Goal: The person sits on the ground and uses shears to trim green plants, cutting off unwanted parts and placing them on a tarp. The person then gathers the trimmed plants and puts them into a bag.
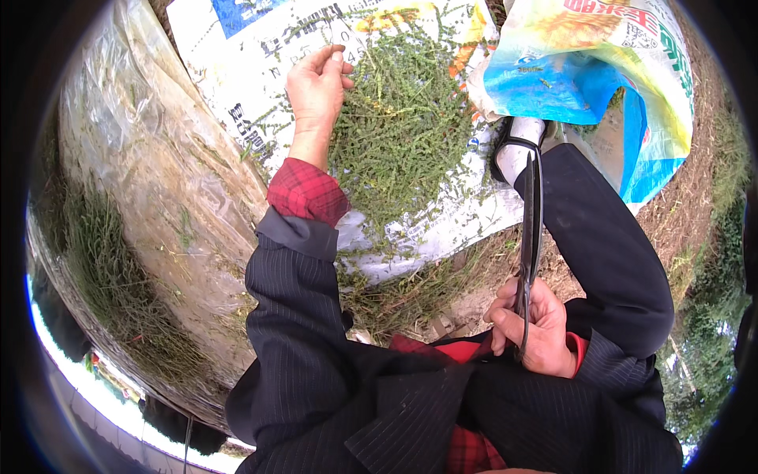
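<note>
A heap of cut green plant sprigs lies on a flattened white woven sack printed with writing. Over the heap's upper left edge is my left hand, its thumb and fingertips pinched together; a thin stem may be between them, too fine to be sure. Near my lap, my right hand grips a pair of dark metal scissors by the handles. The long blades point up and away from me, nearly together, in front of my shoe and trouser leg.
A blue, yellow and white printed woven bag stands at the upper right. Muddy clear plastic sheeting spreads along the left, with a pile of uncut-looking long green stems on it. Dry plant litter covers soil close to my lap.
</note>
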Tool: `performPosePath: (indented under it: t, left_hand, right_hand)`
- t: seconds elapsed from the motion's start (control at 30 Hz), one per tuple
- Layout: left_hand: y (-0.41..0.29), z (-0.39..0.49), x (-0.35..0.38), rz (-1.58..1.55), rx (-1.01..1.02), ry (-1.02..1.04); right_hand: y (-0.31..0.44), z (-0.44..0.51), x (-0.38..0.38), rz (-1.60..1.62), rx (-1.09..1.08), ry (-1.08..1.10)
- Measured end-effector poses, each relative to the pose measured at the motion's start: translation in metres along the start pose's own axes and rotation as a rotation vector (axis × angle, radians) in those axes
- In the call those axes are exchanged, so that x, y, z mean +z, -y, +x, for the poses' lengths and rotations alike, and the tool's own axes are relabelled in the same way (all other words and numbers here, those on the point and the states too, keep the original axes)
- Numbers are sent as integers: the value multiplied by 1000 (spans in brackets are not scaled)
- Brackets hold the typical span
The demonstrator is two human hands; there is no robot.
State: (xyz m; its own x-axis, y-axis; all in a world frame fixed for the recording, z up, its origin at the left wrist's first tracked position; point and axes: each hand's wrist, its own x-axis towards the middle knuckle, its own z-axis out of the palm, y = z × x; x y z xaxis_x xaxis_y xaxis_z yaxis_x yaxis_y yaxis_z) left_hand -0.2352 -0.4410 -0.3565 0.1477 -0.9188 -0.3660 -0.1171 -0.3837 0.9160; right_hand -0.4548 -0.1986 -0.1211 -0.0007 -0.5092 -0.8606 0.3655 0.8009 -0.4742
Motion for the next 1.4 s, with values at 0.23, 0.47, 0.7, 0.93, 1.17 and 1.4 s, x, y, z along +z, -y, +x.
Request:
performPosePath:
  t: [0.23,0.47,0.7,0.93,1.17,1.4]
  left_hand:
    - [-10,-104,-41,202,83,681]
    - [43,-193,-54,817,148,998]
    - [77,-185,-17,1128,145,329]
    - [98,-131,5,713,441,70]
    - [28,-92,-46,497,591,98]
    - [44,-77,-94,257,198,24]
  right_hand:
    - [1,-1,1,-35,-38,9]
    - [-11,0,-2,-110,-71,-38]
    - [-16,75,-27,-751,-120,-215]
    - [-4,205,-51,-1363,-343,-444]
    - [-38,220,-10,-1307,-443,-184]
    - [-52,171,11,-1357,-419,-22]
